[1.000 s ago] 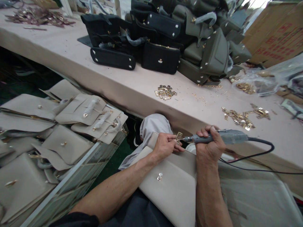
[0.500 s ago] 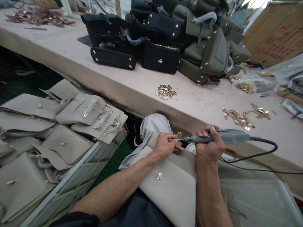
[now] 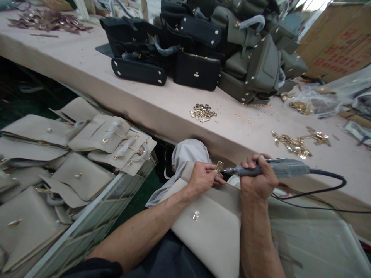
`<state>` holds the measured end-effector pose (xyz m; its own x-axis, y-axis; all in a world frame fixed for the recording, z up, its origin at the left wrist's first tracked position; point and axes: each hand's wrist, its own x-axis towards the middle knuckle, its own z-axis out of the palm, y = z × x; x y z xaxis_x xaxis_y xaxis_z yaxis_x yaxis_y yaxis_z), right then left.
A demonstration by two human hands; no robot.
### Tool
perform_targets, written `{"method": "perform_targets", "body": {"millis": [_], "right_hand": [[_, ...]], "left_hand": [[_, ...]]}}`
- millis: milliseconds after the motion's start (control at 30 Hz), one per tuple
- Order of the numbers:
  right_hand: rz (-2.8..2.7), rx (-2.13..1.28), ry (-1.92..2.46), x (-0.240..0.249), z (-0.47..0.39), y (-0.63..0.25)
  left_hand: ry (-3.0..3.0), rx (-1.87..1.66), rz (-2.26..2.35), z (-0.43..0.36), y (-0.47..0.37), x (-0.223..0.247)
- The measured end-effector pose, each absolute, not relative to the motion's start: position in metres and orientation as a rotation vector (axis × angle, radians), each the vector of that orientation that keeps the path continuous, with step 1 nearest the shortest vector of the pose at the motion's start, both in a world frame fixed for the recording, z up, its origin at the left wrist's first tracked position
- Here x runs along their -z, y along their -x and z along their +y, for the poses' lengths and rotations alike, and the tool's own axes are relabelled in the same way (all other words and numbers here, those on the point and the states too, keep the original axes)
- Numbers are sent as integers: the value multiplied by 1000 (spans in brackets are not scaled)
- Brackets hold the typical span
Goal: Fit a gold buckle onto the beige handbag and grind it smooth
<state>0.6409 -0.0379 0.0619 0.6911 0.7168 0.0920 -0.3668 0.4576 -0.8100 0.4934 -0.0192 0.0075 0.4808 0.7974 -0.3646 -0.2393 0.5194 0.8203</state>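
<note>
The L hand [image 3: 203,178] pinches a small gold plate [image 3: 219,166] at the top edge of a beige bag [image 3: 208,227] on the lap. Its grip is closed tight on the plate, thumb and fingers together. The R hand [image 3: 257,179] is wrapped shut round a grey tool [image 3: 272,168], held like a fat pen.

Key bit: the tool lies flat, long way running right to left, tip aimed at the plate. The plate sits just left of the R grip, and the tip touches it or nearly does; too small to tell. The L hand is nearest the plate, right on it. A black cord [image 3: 324,189] trails off to the right from the tool's back end.

Plate: thin, flat, shiny metal, stands up from the bag edge. Bag: smooth, soft-looking, flat, w/ a small shiny clasp [image 3: 196,215] below the L grip. Tool: hard, round, long.

Past both grips, on the pink worktop [image 3: 145,100], lie loose gold bits [image 3: 203,112] and dark bags [image 3: 197,69]. Left of the L arm, more beige bags [image 3: 72,154] are piled up.
</note>
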Motion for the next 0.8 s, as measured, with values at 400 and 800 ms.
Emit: {"method": "perform_targets", "body": {"millis": [400, 800], "right_hand": [[-511, -612, 905, -74, -41, -622], [-741, -481, 956, -82, -43, -596]], "left_hand": [[-797, -704, 828, -20, -494, -5], [-820, -719, 809, -19, -496, -4]]}}
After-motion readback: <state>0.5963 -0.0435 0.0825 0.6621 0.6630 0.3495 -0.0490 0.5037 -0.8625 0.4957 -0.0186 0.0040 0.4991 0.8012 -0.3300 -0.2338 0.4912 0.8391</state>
